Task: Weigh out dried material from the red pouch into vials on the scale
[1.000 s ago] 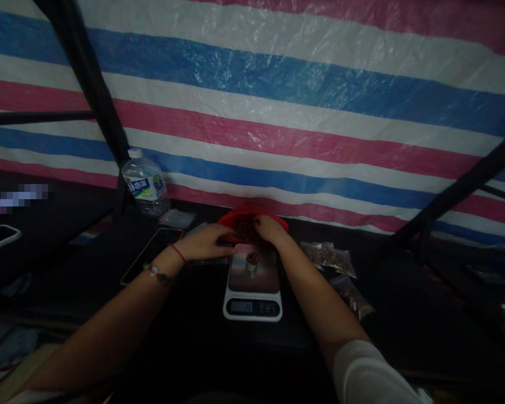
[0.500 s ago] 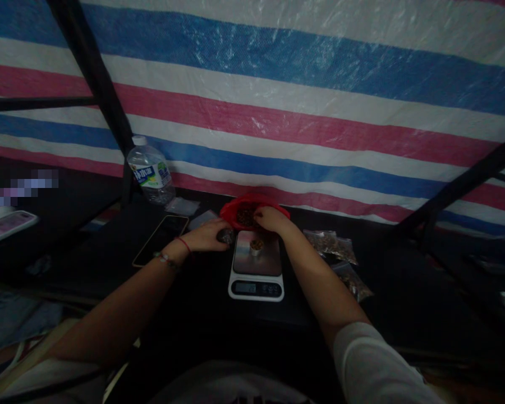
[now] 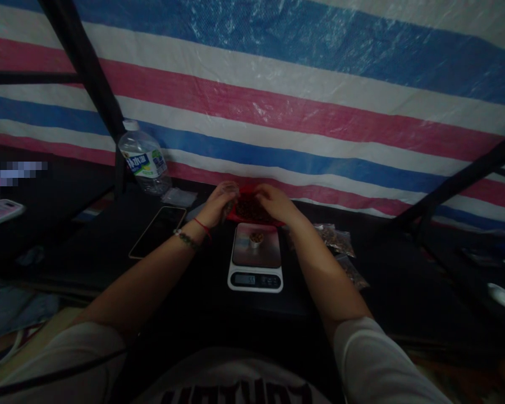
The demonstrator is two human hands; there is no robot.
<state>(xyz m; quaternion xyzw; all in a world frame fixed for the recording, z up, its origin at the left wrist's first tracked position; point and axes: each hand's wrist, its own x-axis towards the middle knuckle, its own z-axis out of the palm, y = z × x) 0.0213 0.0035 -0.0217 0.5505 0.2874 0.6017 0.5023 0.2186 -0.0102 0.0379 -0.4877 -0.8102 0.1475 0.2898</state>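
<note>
Now, in the head view, your left hand (image 3: 216, 206) is sitting higher and closer in than half a second ago, when it was resting low beside the scale (image 3: 239, 253). Its fingers are grasping a small clear bag (image 3: 230, 193) with something dark inside, and they are holding it at the left edge of the red bag (image 3: 247, 191). Your right hand (image 3: 281, 205) is hovering over the red bag's right side with its fingers curled; a moment ago they were reaching further in. You aren't giving a clear sight of those fingertips, so whether they are pinching anything, I cannot tell.

The brown pieces (image 3: 248, 209) are lying loose in the red bag, behind the scale. The small cup (image 3: 256, 241) is staying upright on the scale's plate, holding more pieces. So you seem to be bringing the small bag and the loose pieces within easy reach of each other, while the filled bags (image 3: 336, 238) are lying on the desk (image 3: 395, 275) beyond your right forearm.
</note>
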